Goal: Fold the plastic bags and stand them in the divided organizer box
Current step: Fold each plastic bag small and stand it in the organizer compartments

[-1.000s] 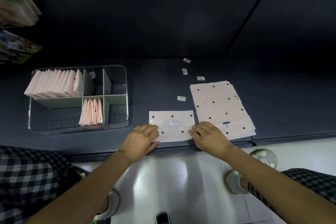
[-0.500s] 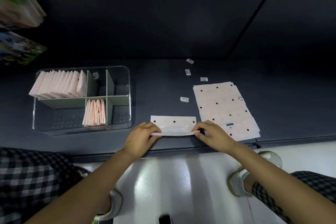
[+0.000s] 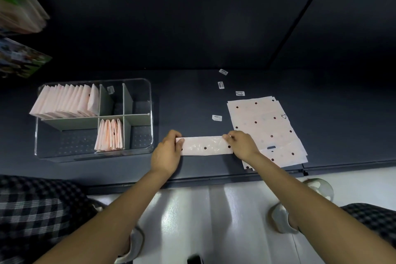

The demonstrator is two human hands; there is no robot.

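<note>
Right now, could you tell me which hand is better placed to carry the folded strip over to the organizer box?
Probably left: the left hand grips the strip at the end nearer the organizer box; the right hand holds the far end, beside the unfolded bags.

- A dark blue-grey wall (image 3: 192,17) is rising behind a low dark platform (image 3: 192,100), crossed by a thin seam (image 3: 300,17).
- A glossy white floor (image 3: 192,216) is reflecting light below the platform's front edge.
- Blurred colourful packages (image 3: 19,6) are showing at upper left.
</note>
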